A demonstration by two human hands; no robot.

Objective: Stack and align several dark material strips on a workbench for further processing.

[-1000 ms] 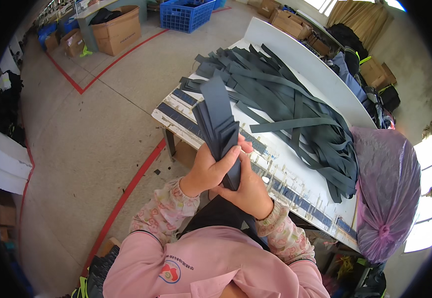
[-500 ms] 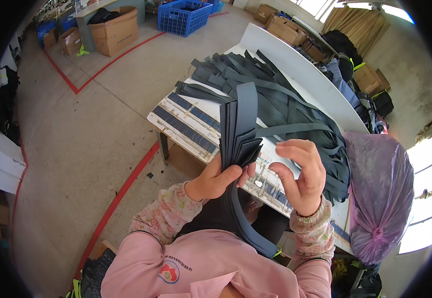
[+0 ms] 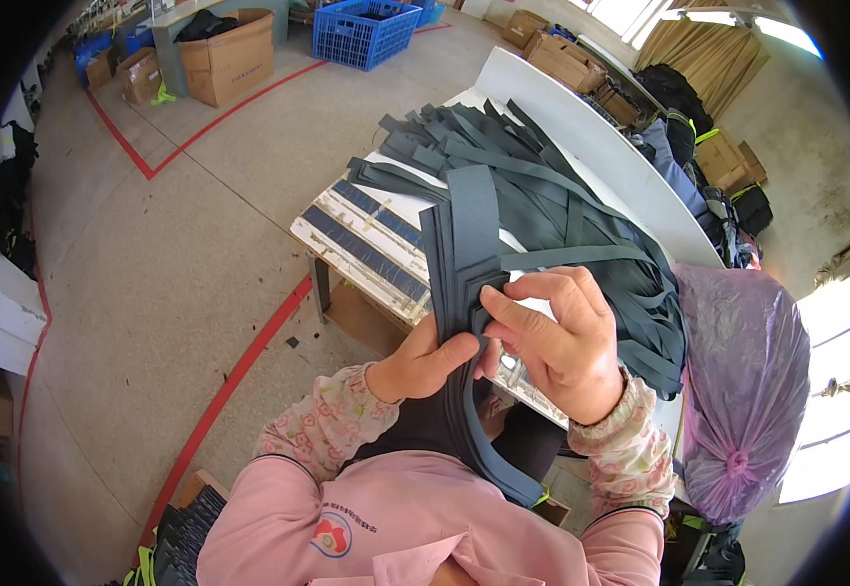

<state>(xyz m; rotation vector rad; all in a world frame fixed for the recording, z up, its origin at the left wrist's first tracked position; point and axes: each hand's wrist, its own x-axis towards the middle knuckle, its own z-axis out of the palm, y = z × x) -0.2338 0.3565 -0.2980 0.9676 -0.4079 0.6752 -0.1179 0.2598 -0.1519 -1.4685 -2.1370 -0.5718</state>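
A bundle of dark grey-green fabric strips point(image 3: 474, 220) stands upright in front of me, its lower part curving down across my lap. My left hand point(image 3: 427, 361) is wrapped round the bundle, thumb across its front. At the right side of the same strips, my right hand point(image 3: 557, 337) pinches the folded ends between thumb and fingers. Which single strip it grips is hidden by the fingers. Beyond, a large heap of loose strips point(image 3: 581, 210) in the same colour covers much of the white table point(image 3: 405, 256).
A raised white board point(image 3: 601, 132) edges the table's far side. To the right sits a tied purple plastic bag point(image 3: 742, 391). A blue crate point(image 3: 364, 37) and a cardboard box point(image 3: 228, 59) stand on the floor at the back. Red lines point(image 3: 239, 386) mark the floor at left.
My right hand has moved left from beside the bundle and closed on the folded strip ends. The bundle's upper strips have shifted slightly left in my left hand.
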